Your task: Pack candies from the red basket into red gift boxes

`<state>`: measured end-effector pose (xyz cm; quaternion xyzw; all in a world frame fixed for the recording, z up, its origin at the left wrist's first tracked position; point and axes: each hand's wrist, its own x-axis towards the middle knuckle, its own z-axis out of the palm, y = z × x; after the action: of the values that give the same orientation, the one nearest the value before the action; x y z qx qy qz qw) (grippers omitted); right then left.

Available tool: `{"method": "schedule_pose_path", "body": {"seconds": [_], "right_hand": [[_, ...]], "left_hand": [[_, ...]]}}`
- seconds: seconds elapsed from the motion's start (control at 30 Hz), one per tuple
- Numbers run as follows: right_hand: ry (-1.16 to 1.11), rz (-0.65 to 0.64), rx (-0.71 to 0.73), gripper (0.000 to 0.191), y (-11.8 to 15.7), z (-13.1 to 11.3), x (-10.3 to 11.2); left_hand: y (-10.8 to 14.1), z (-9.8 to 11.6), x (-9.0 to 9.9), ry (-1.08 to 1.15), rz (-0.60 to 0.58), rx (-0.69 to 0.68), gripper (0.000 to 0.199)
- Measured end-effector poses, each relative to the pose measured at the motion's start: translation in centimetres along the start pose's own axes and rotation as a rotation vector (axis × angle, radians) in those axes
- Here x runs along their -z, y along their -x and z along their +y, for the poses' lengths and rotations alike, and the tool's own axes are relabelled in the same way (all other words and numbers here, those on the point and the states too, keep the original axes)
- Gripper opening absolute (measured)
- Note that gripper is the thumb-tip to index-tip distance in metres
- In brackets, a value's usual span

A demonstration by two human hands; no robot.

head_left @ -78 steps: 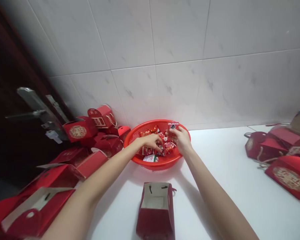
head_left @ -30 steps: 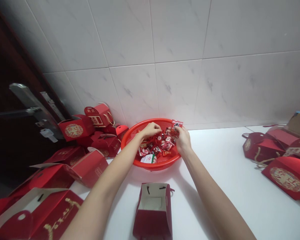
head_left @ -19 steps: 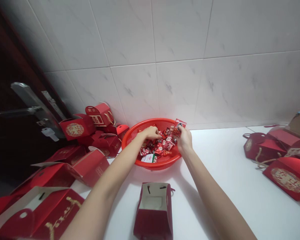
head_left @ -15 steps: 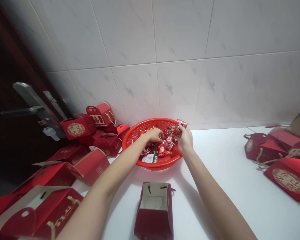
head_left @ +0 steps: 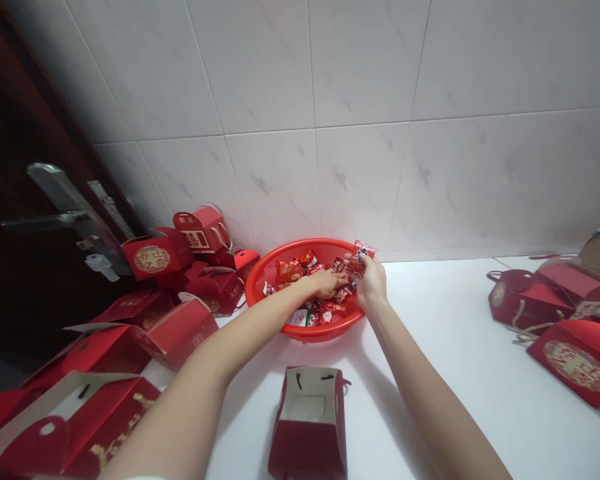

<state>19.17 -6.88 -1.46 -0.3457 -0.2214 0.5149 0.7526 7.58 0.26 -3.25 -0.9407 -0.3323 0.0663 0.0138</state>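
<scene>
A red plastic basket (head_left: 254,288) holds many wrapped candies (head_left: 290,269), mostly in red wrappers. My left hand (head_left: 326,283) reaches down into it, fingers stretched over the candies at the middle right. At the basket's right rim, my right hand (head_left: 373,279) is closed on a red candy packet (head_left: 363,251) with white and dark print; other pieces in that hand are hard to tell apart. Below the basket stands a dark red gift box (head_left: 307,440), its top open and its pale inside bare.
Several red gift boxes (head_left: 180,331) crowd the left side, some stacked. More red boxes (head_left: 575,360) lie on the right of the white table (head_left: 430,333). A tiled wall (head_left: 360,180) rises behind, and a dark door with a metal handle (head_left: 63,220) is at left.
My left hand has moved right within the basket, toward my right hand, and its fingers have straightened. Candies on the basket's left now show. My right hand keeps the packet in about the same place.
</scene>
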Motion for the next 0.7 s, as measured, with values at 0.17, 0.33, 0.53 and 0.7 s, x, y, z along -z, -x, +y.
{"method": "schedule_pose_path", "body": {"seconds": [0.17,0.33,0.53,0.7], "right_hand": [[-0.02,0.016,-0.002,0.007,0.0,0.0,0.0],[-0.027,0.021,-0.005,0.006,-0.1,0.0,0.0],[0.003,0.025,0.001,0.007,0.3,-0.2,-0.2],[0.023,0.013,-0.022,0.005,1.0,-0.5,-0.7]], "left_hand": [[-0.2,-0.1,0.2,0.008,-0.06,0.098,0.041],[0.0,-1.3,1.0,0.117,-0.009,0.197,0.026],[1.3,-3.4,2.6,0.436,0.186,0.203,0.016],[1.8,-2.9,4.1,0.841,0.448,0.089,0.04]]}}
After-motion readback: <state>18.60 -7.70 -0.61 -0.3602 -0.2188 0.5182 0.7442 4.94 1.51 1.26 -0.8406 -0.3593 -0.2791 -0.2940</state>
